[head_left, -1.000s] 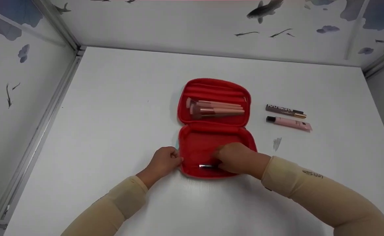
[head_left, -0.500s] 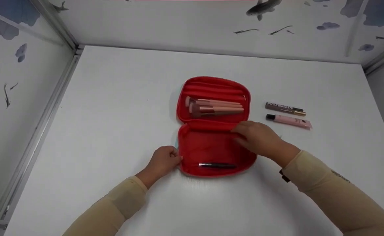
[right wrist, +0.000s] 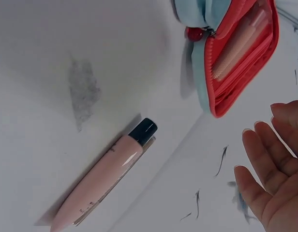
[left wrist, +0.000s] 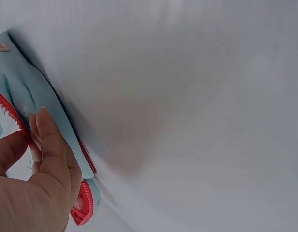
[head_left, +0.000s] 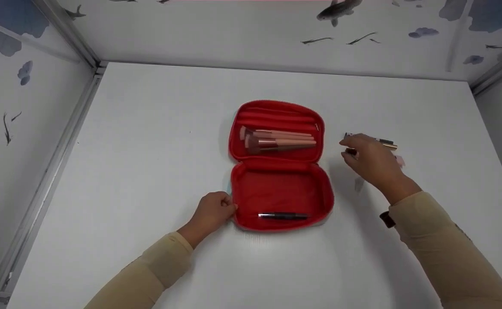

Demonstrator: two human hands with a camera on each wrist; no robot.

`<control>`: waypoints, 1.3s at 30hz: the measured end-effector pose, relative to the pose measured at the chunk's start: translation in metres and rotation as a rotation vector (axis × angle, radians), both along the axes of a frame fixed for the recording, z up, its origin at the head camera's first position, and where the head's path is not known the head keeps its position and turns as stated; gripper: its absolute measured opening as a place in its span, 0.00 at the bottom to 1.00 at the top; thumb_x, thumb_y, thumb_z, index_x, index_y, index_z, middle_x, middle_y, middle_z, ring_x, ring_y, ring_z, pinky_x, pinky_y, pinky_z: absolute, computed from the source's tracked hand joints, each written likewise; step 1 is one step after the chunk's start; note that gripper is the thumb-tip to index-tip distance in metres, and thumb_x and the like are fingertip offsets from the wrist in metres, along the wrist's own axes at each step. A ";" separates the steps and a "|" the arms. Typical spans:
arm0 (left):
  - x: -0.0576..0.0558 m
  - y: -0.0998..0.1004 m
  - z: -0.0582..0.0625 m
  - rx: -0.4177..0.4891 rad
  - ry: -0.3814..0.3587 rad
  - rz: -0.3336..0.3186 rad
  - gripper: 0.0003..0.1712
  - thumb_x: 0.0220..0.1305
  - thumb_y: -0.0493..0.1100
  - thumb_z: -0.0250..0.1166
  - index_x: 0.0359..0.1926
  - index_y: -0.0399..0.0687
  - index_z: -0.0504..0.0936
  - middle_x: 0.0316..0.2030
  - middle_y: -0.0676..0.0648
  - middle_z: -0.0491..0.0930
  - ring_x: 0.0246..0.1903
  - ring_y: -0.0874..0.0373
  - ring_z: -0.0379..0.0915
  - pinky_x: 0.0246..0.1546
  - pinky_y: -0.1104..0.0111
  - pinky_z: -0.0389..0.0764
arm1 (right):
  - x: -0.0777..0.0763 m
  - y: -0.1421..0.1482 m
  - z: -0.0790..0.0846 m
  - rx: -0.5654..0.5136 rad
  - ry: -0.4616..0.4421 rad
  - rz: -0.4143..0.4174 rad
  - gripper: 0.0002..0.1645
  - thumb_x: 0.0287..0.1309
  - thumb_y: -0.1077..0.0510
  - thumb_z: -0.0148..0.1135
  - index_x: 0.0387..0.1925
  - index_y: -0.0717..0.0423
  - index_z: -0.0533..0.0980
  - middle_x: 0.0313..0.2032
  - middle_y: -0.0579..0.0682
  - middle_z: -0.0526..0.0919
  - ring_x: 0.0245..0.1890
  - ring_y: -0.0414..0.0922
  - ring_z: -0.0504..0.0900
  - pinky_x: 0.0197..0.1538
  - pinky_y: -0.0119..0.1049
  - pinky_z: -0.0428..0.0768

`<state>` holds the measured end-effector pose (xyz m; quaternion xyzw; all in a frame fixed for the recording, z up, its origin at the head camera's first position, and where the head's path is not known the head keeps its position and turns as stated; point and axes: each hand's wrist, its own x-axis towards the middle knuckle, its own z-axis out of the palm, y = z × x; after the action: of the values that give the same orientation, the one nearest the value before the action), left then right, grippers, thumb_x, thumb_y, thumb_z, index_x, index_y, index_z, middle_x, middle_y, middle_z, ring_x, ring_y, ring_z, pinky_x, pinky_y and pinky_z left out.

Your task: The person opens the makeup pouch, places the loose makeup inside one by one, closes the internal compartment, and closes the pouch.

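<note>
A red-lined cosmetic case (head_left: 276, 189) with a light blue outside lies unzipped and spread flat on the white table. My left hand (head_left: 210, 214) pinches its near-left rim between thumb and fingers; the red zipper edge shows there in the left wrist view. Pink-handled makeup brushes (head_left: 294, 141) lie in the far half, and a slim black pen-like tube (head_left: 283, 216) in the near half. Over the cosmetics at the right hovers my right hand (head_left: 373, 161), fingers spread and holding nothing. Beneath it is a pink squeeze tube (right wrist: 100, 179) with a black cap, partly covered in the head view.
Just beyond the pink tube lie slim dark tubes (head_left: 386, 142), one gold-ended, partly behind the right hand. A grey smudge-like mark (right wrist: 83, 92) is on the table. White panels with fish prints (head_left: 234, 34) stand along the back and sides.
My right hand has left the black tube in the case's near half, passed over the right rim and reached the cosmetics at the right. My left hand stays at the rim.
</note>
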<state>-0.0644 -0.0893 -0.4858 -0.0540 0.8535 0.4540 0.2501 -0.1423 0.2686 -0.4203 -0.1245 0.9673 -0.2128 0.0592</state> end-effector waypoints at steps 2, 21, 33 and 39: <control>0.000 0.000 -0.001 -0.001 0.001 0.000 0.06 0.63 0.38 0.60 0.29 0.44 0.77 0.20 0.51 0.73 0.26 0.59 0.68 0.26 0.72 0.70 | -0.003 0.006 -0.001 0.005 -0.022 -0.041 0.21 0.61 0.65 0.61 0.56 0.60 0.76 0.55 0.62 0.77 0.56 0.59 0.75 0.56 0.56 0.74; 0.001 0.001 0.003 -0.011 0.061 -0.009 0.06 0.60 0.35 0.58 0.26 0.45 0.74 0.19 0.52 0.69 0.26 0.59 0.66 0.26 0.71 0.68 | -0.017 0.043 -0.039 0.216 -0.038 -0.090 0.16 0.63 0.63 0.57 0.51 0.66 0.76 0.50 0.69 0.78 0.54 0.66 0.74 0.54 0.62 0.71; 0.001 0.006 0.007 -0.090 0.059 -0.033 0.06 0.59 0.35 0.58 0.26 0.46 0.73 0.20 0.52 0.69 0.27 0.58 0.66 0.26 0.70 0.68 | -0.020 0.049 -0.053 0.262 0.018 -0.046 0.11 0.62 0.64 0.59 0.43 0.67 0.80 0.43 0.65 0.83 0.47 0.63 0.79 0.50 0.58 0.76; 0.002 0.007 0.009 -0.162 0.079 -0.069 0.05 0.62 0.37 0.60 0.29 0.46 0.75 0.22 0.51 0.72 0.27 0.58 0.68 0.27 0.70 0.70 | -0.024 0.048 -0.049 0.267 -0.098 -0.032 0.13 0.63 0.63 0.58 0.46 0.67 0.80 0.48 0.66 0.81 0.54 0.64 0.75 0.57 0.60 0.70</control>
<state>-0.0620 -0.0827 -0.4768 -0.0267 0.8980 0.3764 0.2265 -0.1665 0.3163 -0.4697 -0.0893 0.9848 -0.0888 0.1192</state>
